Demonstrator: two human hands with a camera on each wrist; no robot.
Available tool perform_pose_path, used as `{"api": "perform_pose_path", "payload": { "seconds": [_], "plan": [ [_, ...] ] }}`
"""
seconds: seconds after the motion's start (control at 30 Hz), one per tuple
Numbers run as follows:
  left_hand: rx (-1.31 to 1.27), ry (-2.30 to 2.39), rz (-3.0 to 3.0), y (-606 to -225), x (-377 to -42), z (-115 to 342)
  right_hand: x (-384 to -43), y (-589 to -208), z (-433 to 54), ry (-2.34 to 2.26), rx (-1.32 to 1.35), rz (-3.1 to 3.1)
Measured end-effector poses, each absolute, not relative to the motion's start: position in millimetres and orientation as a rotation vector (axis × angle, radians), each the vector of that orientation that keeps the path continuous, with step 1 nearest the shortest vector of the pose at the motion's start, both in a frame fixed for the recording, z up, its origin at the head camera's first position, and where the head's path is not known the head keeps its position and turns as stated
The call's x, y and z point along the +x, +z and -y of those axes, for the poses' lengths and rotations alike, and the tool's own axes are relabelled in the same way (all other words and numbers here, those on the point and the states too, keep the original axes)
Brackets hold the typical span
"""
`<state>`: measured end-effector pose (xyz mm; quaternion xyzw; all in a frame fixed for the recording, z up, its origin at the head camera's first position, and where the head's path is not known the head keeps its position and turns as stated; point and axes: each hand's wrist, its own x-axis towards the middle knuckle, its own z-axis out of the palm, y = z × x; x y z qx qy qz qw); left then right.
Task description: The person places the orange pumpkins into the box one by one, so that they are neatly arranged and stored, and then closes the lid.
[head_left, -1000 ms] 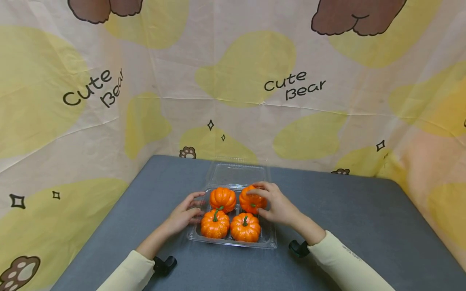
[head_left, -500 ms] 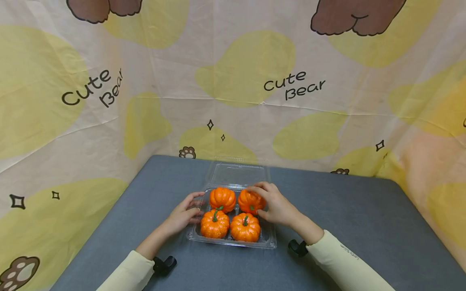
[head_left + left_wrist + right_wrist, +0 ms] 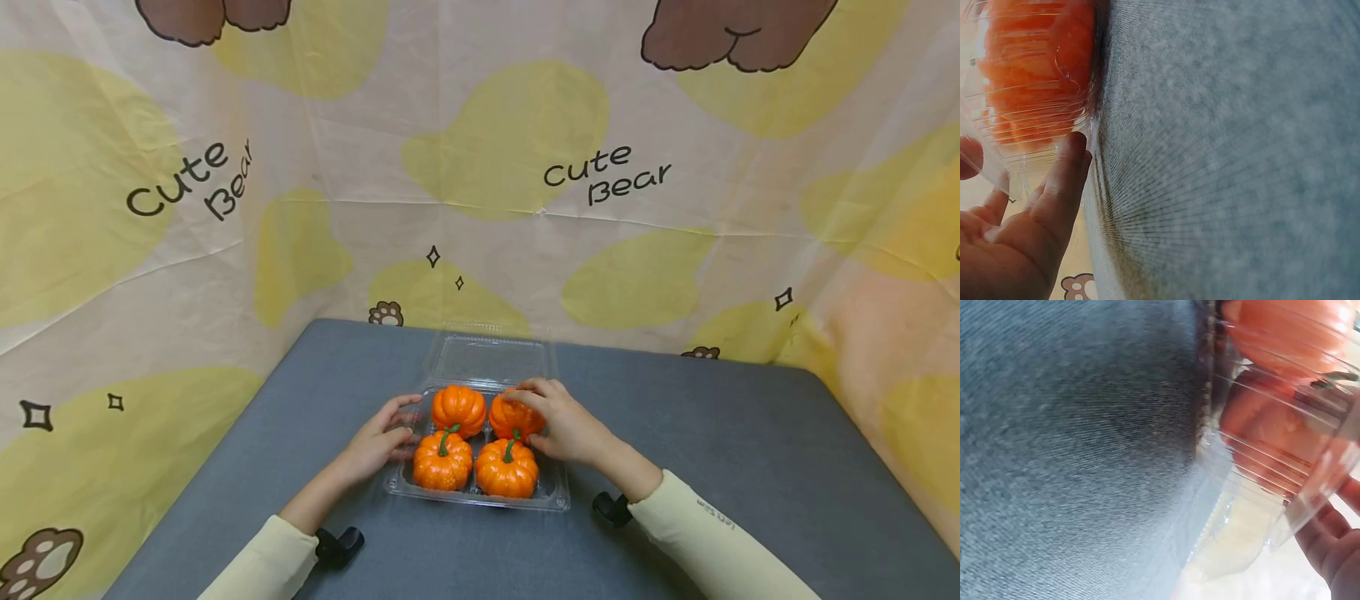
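A clear plastic clamshell box [image 3: 558, 487] holds toy pumpkins in two rows. Glossy orange pumpkins with green stems fill the front left [image 3: 442, 461], front right [image 3: 507, 468] and back left [image 3: 458, 409] places. Over the back right pumpkin [image 3: 510, 417], my right hand [image 3: 573, 421] curls its fingers across the top, thumb at the near side, gripping it. Part of that pumpkin is hidden by the fingers. My left hand [image 3: 375, 442] rests its extended fingers against the box's left side; in the left wrist view a fingertip [image 3: 1074, 142] lies along the ribbed wall.
The box's transparent lid [image 3: 491, 358] lies folded back toward the far edge of the grey table [image 3: 675, 433]. A printed cloth [image 3: 495, 167] hangs behind and to the sides. Each wrist carries a black strap mount, such as the left mount [image 3: 340, 546].
My right hand has shifted slightly left, its fingers closing over the back right pumpkin, whose stem has turned nearer the front pumpkin. The front right pumpkin moved a touch. The left hand stays put.
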<state>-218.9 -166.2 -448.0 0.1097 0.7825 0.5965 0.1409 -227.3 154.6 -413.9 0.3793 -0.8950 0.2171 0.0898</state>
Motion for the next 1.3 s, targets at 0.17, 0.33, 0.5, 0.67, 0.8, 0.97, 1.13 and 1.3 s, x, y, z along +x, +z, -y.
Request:
{"api": "perform_pose_path", "payload": {
  "seconds": [0.17,0.33,0.5,0.67,0.8,0.97,1.13,1.3],
  "plan": [
    [0.33,1.718,-2.256,-447,-219,166,-228,-411,-158,0.753,1.098,2.665],
    [0.339,1.719,-2.256,-447,-218,167,-233,-408,-165,0.931,1.068,2.645],
    [0.333,1.719,-2.258,-445,-217,166,-240,-405,-173,1.088,0.874,2.608],
    [0.344,1.71,-2.272,-443,-217,166,-245,-413,-181,1.202,0.624,2.617],
    [0.322,1.702,-2.277,-443,-217,166,-250,-423,-185,1.289,0.489,2.646],
    [0.308,1.697,-2.283,-444,-217,166,-254,-434,-190,1.361,0.383,2.681],
    [0.305,1.7,-2.284,-445,-217,166,-257,-440,-191,1.454,0.323,2.692],
    [0.302,1.703,-2.282,-446,-216,166,-260,-444,-191,1.505,0.291,2.686]
  ]
}}
